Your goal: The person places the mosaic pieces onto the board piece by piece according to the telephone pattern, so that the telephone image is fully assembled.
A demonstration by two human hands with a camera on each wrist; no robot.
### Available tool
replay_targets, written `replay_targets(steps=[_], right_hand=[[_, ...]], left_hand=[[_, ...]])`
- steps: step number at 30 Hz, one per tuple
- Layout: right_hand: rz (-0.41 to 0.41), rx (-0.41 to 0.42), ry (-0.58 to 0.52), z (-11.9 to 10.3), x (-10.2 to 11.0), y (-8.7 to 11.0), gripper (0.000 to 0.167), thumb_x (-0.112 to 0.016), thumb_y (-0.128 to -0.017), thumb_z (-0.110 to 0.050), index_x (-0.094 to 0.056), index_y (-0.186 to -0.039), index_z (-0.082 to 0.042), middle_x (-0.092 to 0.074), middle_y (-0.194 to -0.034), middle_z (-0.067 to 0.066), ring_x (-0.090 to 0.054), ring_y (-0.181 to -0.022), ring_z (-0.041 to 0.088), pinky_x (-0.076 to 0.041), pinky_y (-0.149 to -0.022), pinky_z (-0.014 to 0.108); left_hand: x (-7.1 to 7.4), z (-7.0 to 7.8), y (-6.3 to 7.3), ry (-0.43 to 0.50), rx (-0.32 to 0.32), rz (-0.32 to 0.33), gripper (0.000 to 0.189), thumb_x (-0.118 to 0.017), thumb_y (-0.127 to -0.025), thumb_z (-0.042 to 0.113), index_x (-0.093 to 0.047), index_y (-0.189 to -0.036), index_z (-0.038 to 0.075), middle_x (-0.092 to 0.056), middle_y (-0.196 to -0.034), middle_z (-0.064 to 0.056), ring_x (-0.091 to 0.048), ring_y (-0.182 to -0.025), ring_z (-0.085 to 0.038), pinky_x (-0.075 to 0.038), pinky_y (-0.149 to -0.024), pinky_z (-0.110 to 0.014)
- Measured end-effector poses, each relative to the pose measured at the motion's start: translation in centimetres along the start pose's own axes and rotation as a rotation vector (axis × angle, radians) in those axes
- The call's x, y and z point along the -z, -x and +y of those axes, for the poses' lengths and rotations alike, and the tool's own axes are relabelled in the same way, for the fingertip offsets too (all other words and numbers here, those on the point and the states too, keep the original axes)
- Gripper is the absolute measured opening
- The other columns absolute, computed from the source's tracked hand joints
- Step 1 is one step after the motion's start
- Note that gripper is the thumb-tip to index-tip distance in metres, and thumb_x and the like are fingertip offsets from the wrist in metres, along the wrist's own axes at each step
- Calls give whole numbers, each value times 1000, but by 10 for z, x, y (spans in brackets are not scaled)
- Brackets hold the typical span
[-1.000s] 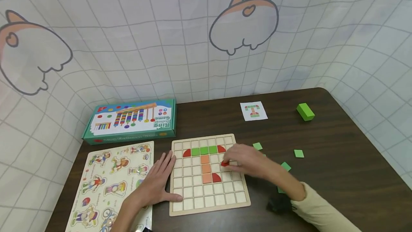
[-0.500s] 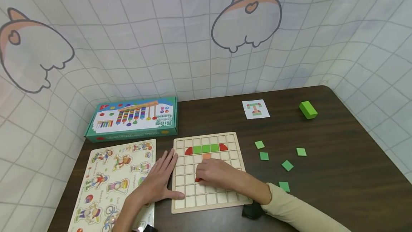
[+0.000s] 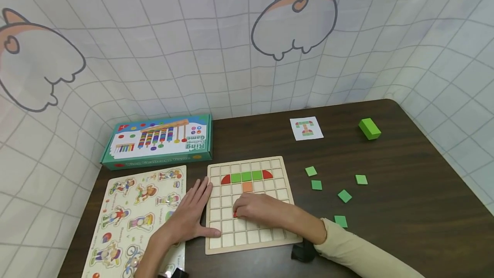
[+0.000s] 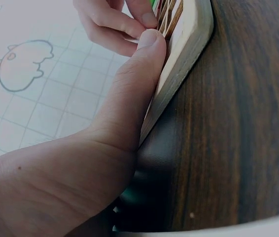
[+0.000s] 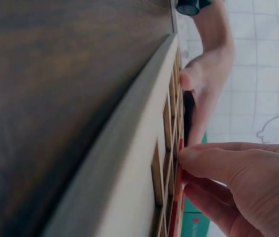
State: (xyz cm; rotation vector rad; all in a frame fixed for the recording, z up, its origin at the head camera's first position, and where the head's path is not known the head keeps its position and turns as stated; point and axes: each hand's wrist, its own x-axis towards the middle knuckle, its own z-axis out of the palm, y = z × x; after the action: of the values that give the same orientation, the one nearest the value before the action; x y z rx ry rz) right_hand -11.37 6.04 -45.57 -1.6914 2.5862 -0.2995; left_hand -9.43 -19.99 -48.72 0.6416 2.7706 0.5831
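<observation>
A wooden grid board (image 3: 251,248) lies on the table. My left hand (image 3: 189,216) is spread along its left edge, fingers straight, thumb lying over the front left part of the rim. My right hand (image 3: 259,210) reaches over the middle of the grid and pinches a red quarter-circle tile (image 3: 235,215), mostly hidden under the fingertips, down at a cell. Above it in the grid, a row of green square tiles (image 3: 246,176) runs between two red quarter-circle tiles, the left one (image 3: 226,179) and the right one (image 3: 267,174). One orange square (image 3: 247,187) shows below them; my right hand covers the cells beneath.
Several loose green squares (image 3: 344,196) lie right of the board. Behind them are a pattern card (image 3: 306,128) and a green block (image 3: 369,129). A Ring Challenge Game box (image 3: 158,143) stands at the back left, with a picture puzzle board (image 3: 135,222) in front of it.
My right hand has carried the red quarter-circle tile from the board's right side to the left of the orange column and stayed there. My left hand has kept its place.
</observation>
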Motion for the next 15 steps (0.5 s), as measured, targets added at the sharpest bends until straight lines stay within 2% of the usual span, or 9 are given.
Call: replay_targets(steps=[4,9,12,15], right_hand=[[-9,5,6,1,0,-1,16,-62,-95,-13,-75,-104,-16,-70,-113,-8,-61,-110,8,-50,-94,17],[43,67,56,4,2,7,16,-66,-93,-17,-76,-105,-16,-71,-113,-7,-63,-107,9,-51,-92,19],[84,78,40,13,8,24,22,-68,-92,-23,-74,-111,-15,-70,-118,-5,-64,-111,11,-51,-96,23],[123,-18,-2,32,19,52,31,-69,-90,-28,-71,-118,-14,-68,-124,0,-63,-116,16,-53,-96,30]], left_hand=[[1,-1,0,0,-4,9,125,-71,-68,72,-10,-157,8,-4,-165,-13,-5,-152,-39,-16,-118,-60],[0,0,-1,10,-12,15,124,-70,-69,72,-11,-157,8,-4,-165,-13,-5,-152,-39,-15,-118,-60],[0,0,0,13,-18,12,125,-71,-69,72,-10,-157,8,-4,-165,-14,-5,-151,-40,-16,-118,-61],[0,-1,0,11,-19,9,125,-70,-68,73,-10,-157,8,-4,-165,-14,-5,-151,-40,-16,-118,-61]])
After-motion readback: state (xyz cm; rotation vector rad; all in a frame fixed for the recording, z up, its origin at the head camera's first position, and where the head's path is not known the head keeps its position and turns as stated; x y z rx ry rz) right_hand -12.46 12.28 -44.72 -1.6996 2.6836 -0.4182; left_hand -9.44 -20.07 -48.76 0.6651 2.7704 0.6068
